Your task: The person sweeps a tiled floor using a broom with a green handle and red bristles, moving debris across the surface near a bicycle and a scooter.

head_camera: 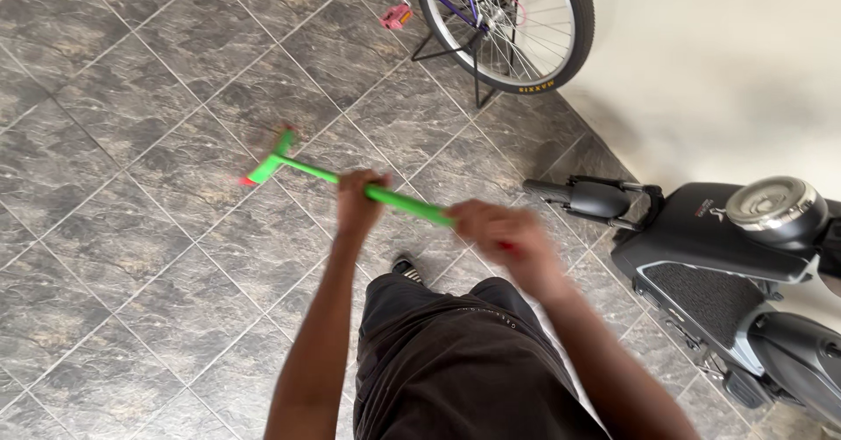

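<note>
Left hand [357,197]: closed around the middle of the green handle [385,197], knuckles up.
Right hand [501,234]: blurred, wrapped around the handle's upper end, nearer the body.
Broom [350,186]: green, slanting from the hands down to the left; its head [267,167] meets the floor, with a red tip at one end.
Floor [131,256]: grey marbled tiles.
Bicycle wheel [512,24]: on a stand, by the wall.
Scooter [727,256]: black, at right, just beside the right arm.
</note>
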